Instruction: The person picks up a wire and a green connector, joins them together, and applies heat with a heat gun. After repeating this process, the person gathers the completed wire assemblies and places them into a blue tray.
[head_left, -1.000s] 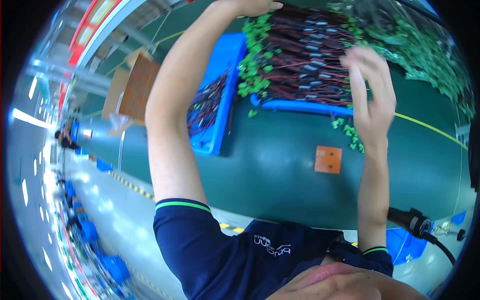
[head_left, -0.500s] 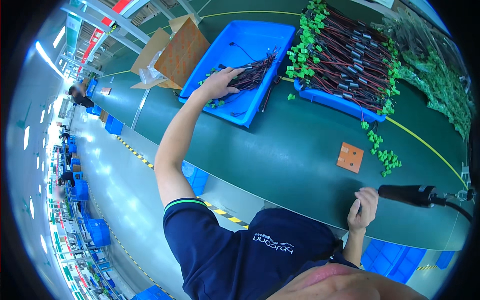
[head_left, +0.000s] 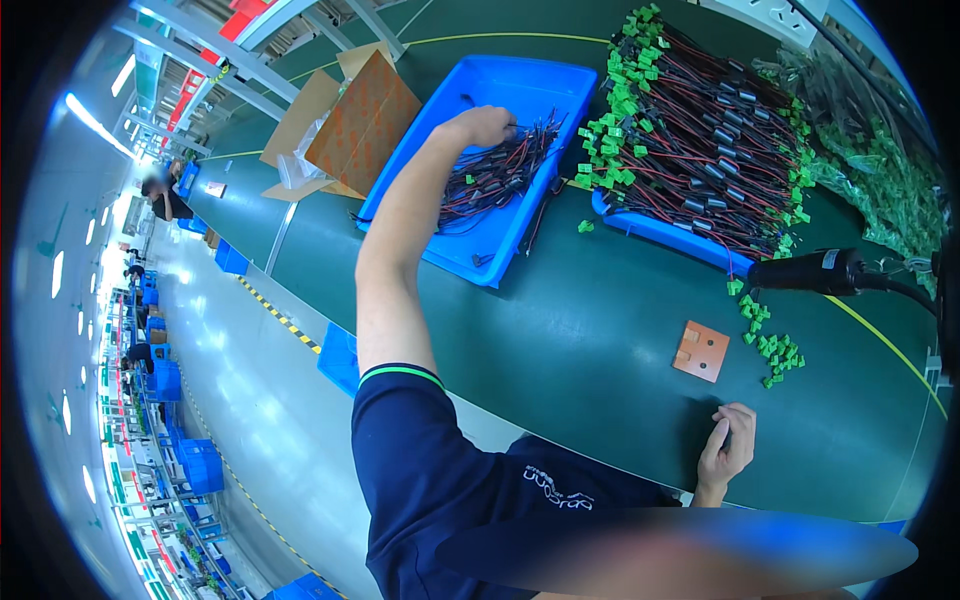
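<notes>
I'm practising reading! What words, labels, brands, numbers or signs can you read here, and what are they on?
Navy cloth shirt: white chest lettering, which I won't copy.
Open brown cardboard box: reddish printing, too blurred to read.
Black cylindrical corded tool: pale label, too small to read.

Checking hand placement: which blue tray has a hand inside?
The left tray, beside the cardboard box: the left hand is in it. The heaped right tray has none.

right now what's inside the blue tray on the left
Red and black cables lie in the tray; the left hand and forearm hide whatever is beneath them.
</notes>
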